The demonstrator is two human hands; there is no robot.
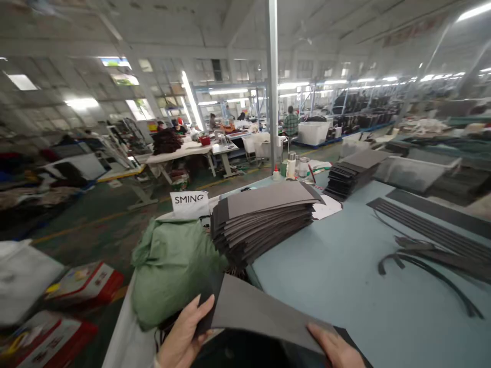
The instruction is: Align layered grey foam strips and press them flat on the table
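A grey rectangular panel point(264, 312) with darker ends is held in front of me at the table's near edge. My left hand point(187, 327) grips its left end, thumb on top and fingers beneath. At the right end my right hand point(333, 345) holds it, with part of that hand cut off by the frame. Just beyond lies a tall, slightly fanned stack of similar grey panels point(268, 214). A green cloth bag point(176, 271) sits close to my left hand.
Dark strips point(433, 230) and curled trimmings point(429, 266) lie on the blue-green tabletop point(326, 276). A second panel stack point(353, 174) stands farther back, near bottles point(291, 166) and a metal post point(272, 92). Red-and-white boxes point(82, 283) are on the floor at left.
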